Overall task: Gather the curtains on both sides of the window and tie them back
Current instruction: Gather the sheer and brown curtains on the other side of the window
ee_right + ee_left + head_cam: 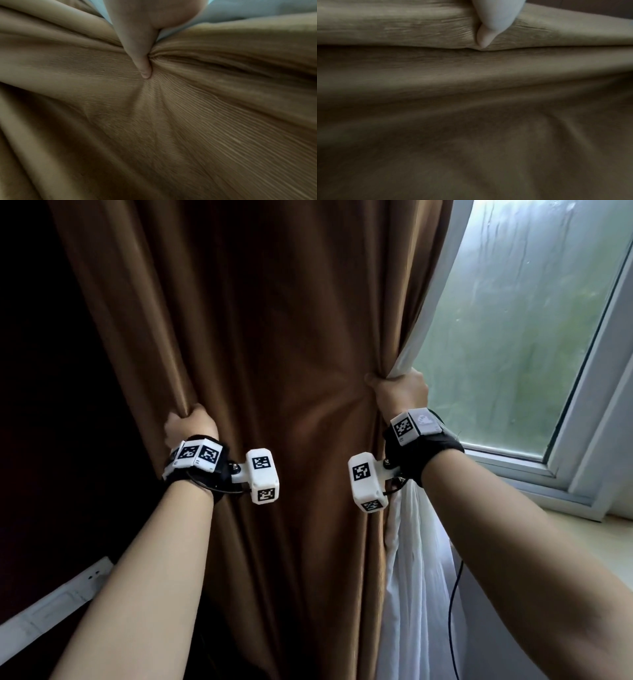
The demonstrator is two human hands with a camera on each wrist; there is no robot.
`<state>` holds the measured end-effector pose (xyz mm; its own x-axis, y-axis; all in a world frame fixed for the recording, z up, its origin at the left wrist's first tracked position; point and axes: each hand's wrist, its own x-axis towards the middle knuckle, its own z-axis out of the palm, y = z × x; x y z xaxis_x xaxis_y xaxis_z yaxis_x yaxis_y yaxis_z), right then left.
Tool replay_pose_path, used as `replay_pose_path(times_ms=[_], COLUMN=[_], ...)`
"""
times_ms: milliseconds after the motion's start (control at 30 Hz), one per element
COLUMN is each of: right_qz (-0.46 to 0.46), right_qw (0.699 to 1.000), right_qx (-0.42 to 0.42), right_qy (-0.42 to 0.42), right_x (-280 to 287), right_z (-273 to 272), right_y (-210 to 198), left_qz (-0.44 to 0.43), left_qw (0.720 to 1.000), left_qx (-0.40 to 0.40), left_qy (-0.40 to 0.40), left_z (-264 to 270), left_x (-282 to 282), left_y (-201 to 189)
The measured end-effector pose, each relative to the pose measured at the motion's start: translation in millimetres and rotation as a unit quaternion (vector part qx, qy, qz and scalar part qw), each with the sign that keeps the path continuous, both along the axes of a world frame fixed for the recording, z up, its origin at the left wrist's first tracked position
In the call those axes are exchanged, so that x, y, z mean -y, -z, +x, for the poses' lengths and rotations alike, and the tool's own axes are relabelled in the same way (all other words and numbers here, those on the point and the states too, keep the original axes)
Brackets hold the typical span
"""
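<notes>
A brown curtain (267, 344) hangs left of the window, with a white lining (414, 559) behind its right edge. My left hand (190, 422) grips the curtain's left edge. My right hand (399, 392) grips the right edge together with the white lining, bunching the fabric into folds. In the left wrist view a finger (485, 36) presses into a fold of the brown curtain (471, 94). The right wrist view shows my thumb (142, 65) digging into gathered folds of the curtain (188, 115). No tie-back is in view.
The window pane (524, 323) with its white frame (561, 474) lies to the right, above a pale sill (599, 529). A thin black cable (454, 611) hangs below the sill. A white strip with sockets (54, 601) runs along the dark wall at lower left.
</notes>
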<state>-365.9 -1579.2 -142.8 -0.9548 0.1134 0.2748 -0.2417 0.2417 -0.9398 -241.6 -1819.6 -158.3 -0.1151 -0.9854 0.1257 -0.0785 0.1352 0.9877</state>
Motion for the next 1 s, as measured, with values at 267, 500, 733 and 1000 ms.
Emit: replay_pose_path(times_ms=[267, 500, 733, 1000], right_qz=[0.003, 0.014, 0.019, -0.025], right_qw=[1.0, 1.0, 0.999, 0.996], right_qx=[-0.004, 0.006, -0.002, -0.014], right_qy=[-0.004, -0.018, -0.034, -0.082], right_x=[-3, -7, -23, -27], right_z=[-5, -10, -12, 0], right_y=[0, -3, -3, -4], left_qz=[-0.127, -0.194, -0.239, -0.223], left_qw=[0.985, 0.943, 0.909, 0.883], left_qx=[0.013, 0.01, 0.0, -0.023], left_qy=[0.116, 0.271, 0.341, 0.412], left_z=[-17, -33, -42, -45], left_x=[-67, -135, -158, -172], left_y=[13, -5, -11, -15])
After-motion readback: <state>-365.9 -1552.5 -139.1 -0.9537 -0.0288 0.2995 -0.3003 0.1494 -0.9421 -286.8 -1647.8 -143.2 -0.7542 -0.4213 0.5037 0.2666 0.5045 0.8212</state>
